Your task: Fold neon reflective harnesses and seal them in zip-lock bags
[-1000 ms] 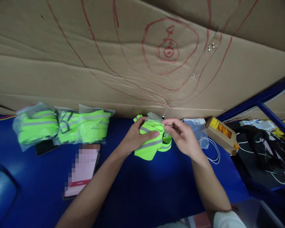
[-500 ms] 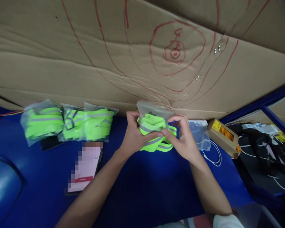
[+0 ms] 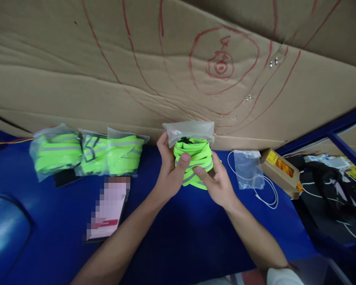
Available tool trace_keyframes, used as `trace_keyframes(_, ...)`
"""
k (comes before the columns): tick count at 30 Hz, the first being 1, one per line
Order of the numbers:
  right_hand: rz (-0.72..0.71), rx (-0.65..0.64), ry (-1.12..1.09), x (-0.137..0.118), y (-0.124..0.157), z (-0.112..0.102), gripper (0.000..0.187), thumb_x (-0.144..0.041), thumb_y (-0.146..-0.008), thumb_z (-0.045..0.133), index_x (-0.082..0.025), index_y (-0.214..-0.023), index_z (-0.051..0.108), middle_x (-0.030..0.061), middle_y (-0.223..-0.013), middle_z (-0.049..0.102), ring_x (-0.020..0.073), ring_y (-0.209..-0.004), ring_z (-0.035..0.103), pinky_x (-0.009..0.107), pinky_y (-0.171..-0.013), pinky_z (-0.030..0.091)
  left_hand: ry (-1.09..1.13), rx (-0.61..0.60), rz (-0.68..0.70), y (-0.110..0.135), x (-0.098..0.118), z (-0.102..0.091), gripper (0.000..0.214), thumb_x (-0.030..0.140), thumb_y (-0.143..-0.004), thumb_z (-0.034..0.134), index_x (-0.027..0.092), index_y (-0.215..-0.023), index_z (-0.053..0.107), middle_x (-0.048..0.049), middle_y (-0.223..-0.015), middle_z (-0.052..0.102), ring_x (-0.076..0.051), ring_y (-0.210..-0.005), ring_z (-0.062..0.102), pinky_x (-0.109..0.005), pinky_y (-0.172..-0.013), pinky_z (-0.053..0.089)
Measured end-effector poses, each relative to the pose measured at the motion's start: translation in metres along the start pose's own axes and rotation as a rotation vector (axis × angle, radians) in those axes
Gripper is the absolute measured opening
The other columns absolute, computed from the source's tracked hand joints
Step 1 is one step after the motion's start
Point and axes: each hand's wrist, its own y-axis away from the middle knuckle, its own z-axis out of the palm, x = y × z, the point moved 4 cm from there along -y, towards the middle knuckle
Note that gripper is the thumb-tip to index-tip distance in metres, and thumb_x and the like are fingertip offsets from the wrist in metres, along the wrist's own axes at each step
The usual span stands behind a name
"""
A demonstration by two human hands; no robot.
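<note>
Fingers [image 3: 184, 157] of the left hand [image 3: 169, 176] and right hand [image 3: 218, 185] pinch the rolled neon-green reflective strap bundle [image 3: 192, 152] just above the blue desk [image 3: 172, 237]. The clear plastic bag [image 3: 190, 131], crumpled 1 second ago, now caps the bundle's top. Filled bags [image 3: 89, 152] lie at 9 o'clock.

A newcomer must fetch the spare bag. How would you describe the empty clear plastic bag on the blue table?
Below the big cardboard sheet drawn with red rings runs the blue table. Right of the right hand, beside a brown cardboard box, lies the clear plastic bag over a white cable. Unlike the filled bags at left, it holds no neon-green straps.
</note>
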Motion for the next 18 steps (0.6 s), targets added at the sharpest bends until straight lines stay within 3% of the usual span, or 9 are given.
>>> trace_keyframes(3, -0.008, -0.018, 0.010, -0.007, -0.001, -0.006, 0.053, -0.050, -0.092, 0.069, -0.026, -0.136, 0.051, 0.0079, -0.134, 0.068, 0.0230, -0.124, 0.068, 0.038, -0.108, 0.056, 0.146, -0.004, -0.100, 0.000, 0.001, 0.002, 0.062, 0.062, -0.089, 0.070, 0.031, -0.135, 0.042, -0.0076, -0.133, 0.060, -0.025, -0.123, 0.062, -0.038, -0.104, 0.051)
trace_keyframes(8, 0.028, -0.072, 0.018, -0.009, -0.004, -0.014, 0.050, -0.057, -0.092, 0.068, -0.027, -0.129, 0.056, 0.0060, -0.131, 0.071, 0.0248, -0.122, 0.069, 0.040, -0.105, 0.058, 0.345, 0.024, -0.201, -0.001, 0.004, 0.001, 0.050, 0.046, -0.076, 0.088, 0.029, -0.111, 0.056, 0.0020, -0.106, 0.066, -0.017, -0.100, 0.067, -0.033, -0.093, 0.055)
trace_keyframes(13, 0.002, -0.041, 0.090, -0.011, -0.003, -0.026, 0.047, -0.053, -0.094, 0.068, -0.026, -0.131, 0.057, 0.0055, -0.122, 0.073, 0.0242, -0.116, 0.069, 0.039, -0.101, 0.059, 0.439, 0.037, -0.290, -0.004, 0.008, 0.001, 0.051, 0.064, -0.079, 0.079, 0.025, -0.107, 0.062, -0.0057, -0.114, 0.072, -0.027, -0.116, 0.068, -0.044, -0.099, 0.056)
trace_keyframes(18, -0.008, -0.049, 0.215, -0.015, 0.002, -0.030, 0.043, -0.048, -0.095, 0.069, -0.027, -0.131, 0.058, 0.0050, -0.116, 0.073, 0.0249, -0.112, 0.070, 0.037, -0.094, 0.061, 0.384, 0.094, -0.398, -0.005, 0.006, -0.001, 0.064, 0.044, -0.062, 0.097, 0.026, -0.115, 0.065, -0.0033, -0.119, 0.074, -0.029, -0.122, 0.068, -0.045, -0.107, 0.055)
